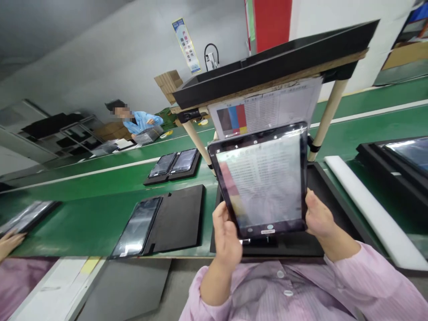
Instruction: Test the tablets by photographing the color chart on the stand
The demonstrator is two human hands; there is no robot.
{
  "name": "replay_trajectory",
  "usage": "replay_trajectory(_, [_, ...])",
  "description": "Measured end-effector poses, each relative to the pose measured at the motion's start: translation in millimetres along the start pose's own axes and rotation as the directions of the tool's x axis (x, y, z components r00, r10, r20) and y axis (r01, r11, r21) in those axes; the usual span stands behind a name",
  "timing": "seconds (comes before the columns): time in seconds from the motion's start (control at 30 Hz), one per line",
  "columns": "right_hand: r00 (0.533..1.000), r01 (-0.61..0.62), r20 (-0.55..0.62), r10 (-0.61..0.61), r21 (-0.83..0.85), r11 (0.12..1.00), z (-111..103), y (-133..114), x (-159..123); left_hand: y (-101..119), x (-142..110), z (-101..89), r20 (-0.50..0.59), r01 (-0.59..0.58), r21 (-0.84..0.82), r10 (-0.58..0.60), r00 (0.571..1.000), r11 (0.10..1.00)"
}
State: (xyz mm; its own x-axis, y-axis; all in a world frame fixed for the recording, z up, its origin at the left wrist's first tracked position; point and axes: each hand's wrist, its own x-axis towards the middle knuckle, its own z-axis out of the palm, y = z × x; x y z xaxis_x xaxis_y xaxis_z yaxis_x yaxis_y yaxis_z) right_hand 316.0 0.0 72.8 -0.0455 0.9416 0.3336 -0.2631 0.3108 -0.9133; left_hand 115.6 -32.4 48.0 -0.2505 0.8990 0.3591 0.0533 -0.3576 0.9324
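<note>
Between my two hands a dark-framed tablet (264, 183) is held up, tilted, with its glossy face toward me. My left hand (227, 236) grips its lower left edge, fingers behind it. On the lower right edge my right hand (319, 216) is closed around the frame. A printed sheet with colour blocks (234, 120) stands behind the tablet and is partly covered by it; similar colours show on the tablet's face. Below lies a black foam tray (334, 214). To the left another tablet (138, 227) rests beside a black foam pad (177, 218).
A raised shelf with a black tray (277, 58) stands on posts ahead. A white foam strip (374, 209) and stacked black trays (394, 165) lie right. Two tablets (174, 162) sit farther back. A co-worker's hand (11, 243) is far left; another person (142, 122) works across the green bench.
</note>
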Motion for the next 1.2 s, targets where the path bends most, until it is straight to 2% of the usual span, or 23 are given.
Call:
replay_trajectory(0.07, [0.999, 0.046, 0.021, -0.046, -0.033, 0.998, -2, -4, -8, 1, 7, -6.1, 0.016, 0.184, -0.192, -0.184, 0.983, 0.964])
replay_trajectory(0.13, [0.994, 0.098, 0.061, -0.092, -0.097, 0.990, -6, -13, -14, 3, 11, -7.6, 0.080, 0.310, -0.317, -0.300, 0.950, 0.896])
replay_trajectory(0.23, [0.975, 0.188, 0.159, -0.153, -0.238, 0.953, -15, -35, -12, 5, 8, -2.4, 0.159, 0.372, -0.406, -0.336, 0.928, 0.835])
replay_trajectory(0.3, [0.961, 0.255, 0.198, -0.193, -0.364, 0.896, -23, -49, -6, 2, 3, 2.5, 0.205, 0.403, -0.421, -0.347, 0.915, 0.813])
replay_trajectory(0.37, [0.952, 0.302, 0.206, -0.228, -0.492, 0.817, -31, -59, 0, -2, -2, 6.5, 0.242, 0.443, -0.420, -0.373, 0.896, 0.792])
replay_trajectory(0.47, [0.950, 0.311, 0.188, -0.248, -0.610, 0.729, -43, -61, 0, -5, -7, 13.4, 0.247, 0.498, -0.403, -0.432, 0.867, 0.768])
replay_trajectory(0.53, [0.962, 0.267, 0.131, -0.238, -0.610, 0.746, -51, -56, -1, -2, -9, 22.9, 0.238, 0.543, -0.383, -0.488, 0.839, 0.747])
replay_trajectory(0.57, [0.973, 0.226, 0.088, -0.215, -0.571, 0.790, -55, -51, -2, 2, -9, 29.7, 0.243, 0.574, -0.374, -0.520, 0.819, 0.729])
replay_trajectory(0.63, [0.992, 0.096, -0.036, -0.120, -0.399, 0.912, -67, -41, 0, 9, -9, 47.3, 0.282, 0.644, -0.353, -0.579, 0.765, 0.679])
replay_trajectory(0.7, [0.986, -0.077, -0.159, 0.047, -0.188, 0.979, -83, -27, 7, 14, -6, 67.1, 0.334, 0.688, -0.312, -0.602, 0.725, 0.656])
replay_trajectory(0.77, [0.946, -0.231, -0.250, 0.204, -0.082, 0.969, -102, -11, 16, 13, -3, 85.3, 0.375, 0.696, -0.242, -0.596, 0.710, 0.676])
replay_trajectory(0.8, [0.926, -0.289, -0.281, 0.254, -0.090, 0.953, -112, -3, 20, 9, -2, 92.8, 0.398, 0.695, -0.202, -0.591, 0.702, 0.690])
replay_trajectory(0.87, [0.900, -0.356, -0.325, 0.291, -0.160, 0.921, -129, 10, 25, 0, 1, 103.2, 0.441, 0.710, -0.107, -0.606, 0.662, 0.696])
replay_trajectory(0.93, [0.892, -0.382, -0.341, 0.297, -0.215, 0.899, -140, 17, 23, -11, 4, 106.2, 0.436, 0.717, -0.013, -0.641, 0.632, 0.697])
replay_trajectory(0.97, [0.893, -0.382, -0.344, 0.291, -0.235, 0.894, -142, 17, 20, -16, 5, 104.6, 0.417, 0.698, 0.014, -0.639, 0.647, 0.716])
replay_trajectory(1.0, [0.900, -0.372, -0.341, 0.272, -0.273, 0.887, -142, 14, 16, -18, 6, 101.0, 0.398, 0.659, 0.024, -0.612, 0.684, 0.752])
replay_trajectory(1.07, [0.942, -0.307, -0.273, 0.196, -0.460, 0.833, -137, 6, 6, -19, 9, 88.1, 0.388, 0.525, 0.018, -0.489, 0.781, 0.851])
replay_trajectory(1.13, [0.991, -0.134, -0.091, 0.099, -0.730, 0.670, -128, -1, -2, -15, 14, 69.5, 0.401, 0.365, 0.072, -0.362, 0.842, 0.928])
replay_trajectory(1.2, [0.992, 0.068, 0.109, 0.064, -0.887, 0.456, -120, -1, -7, -9, 21, 48.2, 0.400, 0.188, 0.251, -0.279, 0.873, 0.950])
